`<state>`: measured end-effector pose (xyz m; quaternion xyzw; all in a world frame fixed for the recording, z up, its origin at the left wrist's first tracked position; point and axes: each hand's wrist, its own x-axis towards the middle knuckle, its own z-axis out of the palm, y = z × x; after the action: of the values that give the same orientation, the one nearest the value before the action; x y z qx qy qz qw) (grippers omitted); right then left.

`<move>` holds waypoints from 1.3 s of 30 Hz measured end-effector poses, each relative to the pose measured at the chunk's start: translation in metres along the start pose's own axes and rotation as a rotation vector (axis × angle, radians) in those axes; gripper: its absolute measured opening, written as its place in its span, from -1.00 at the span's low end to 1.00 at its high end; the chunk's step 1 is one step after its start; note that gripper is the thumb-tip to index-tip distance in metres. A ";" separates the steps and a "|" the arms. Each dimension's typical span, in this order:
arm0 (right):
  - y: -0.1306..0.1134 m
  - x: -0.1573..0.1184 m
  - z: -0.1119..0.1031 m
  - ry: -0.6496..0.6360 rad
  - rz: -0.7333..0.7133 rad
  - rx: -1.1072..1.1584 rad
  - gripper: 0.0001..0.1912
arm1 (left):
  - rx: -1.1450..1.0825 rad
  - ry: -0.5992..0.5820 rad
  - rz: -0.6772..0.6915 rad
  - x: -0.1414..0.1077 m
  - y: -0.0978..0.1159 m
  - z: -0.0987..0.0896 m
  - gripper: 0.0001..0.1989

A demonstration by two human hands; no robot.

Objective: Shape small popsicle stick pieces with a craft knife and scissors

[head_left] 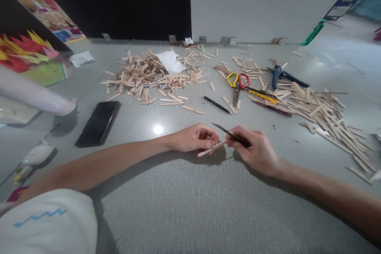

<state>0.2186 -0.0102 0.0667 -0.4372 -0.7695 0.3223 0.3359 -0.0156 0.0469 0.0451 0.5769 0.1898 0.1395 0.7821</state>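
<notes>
A wooden craft stick [212, 149] is pinched between the thumb and fingers of my left hand [198, 138], a little above the grey table. My right hand [254, 147] is closed around a craft knife [230, 133], whose blade points up and to the left. The stick's right end reaches the fingertips of my right hand; whether they grip it too I cannot tell. Beyond my hands lie a black pen [217, 104] and a few loose sticks. Scissors [237, 87] with one yellow and one red handle rest farther back.
Cut stick pieces [149, 73] are heaped at the back, under white paper [171, 62]. Long sticks [330, 119] spread to the right, near blue pliers-like tools [276, 76] and a yellow cutter [263, 95]. A phone [99, 123] lies left; another person's arm [35, 91] reaches in there.
</notes>
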 end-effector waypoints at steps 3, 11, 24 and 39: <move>0.001 0.001 0.000 0.038 0.022 0.040 -0.89 | -0.086 -0.005 0.019 0.002 -0.001 0.000 -0.59; -0.001 0.002 0.009 0.240 0.181 0.253 -0.78 | -0.093 0.334 0.174 0.003 -0.005 0.009 -0.53; -0.018 0.002 -0.010 0.042 0.282 0.075 -0.73 | 0.020 0.519 0.280 0.003 -0.011 0.016 -0.60; -0.034 -0.005 -0.019 -0.199 0.174 -0.114 -0.66 | 0.317 0.516 0.313 -0.003 -0.017 0.026 -0.62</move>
<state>0.2206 -0.0242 0.1032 -0.4864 -0.7754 0.3475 0.2032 -0.0063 0.0186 0.0359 0.6593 0.3097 0.3679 0.5780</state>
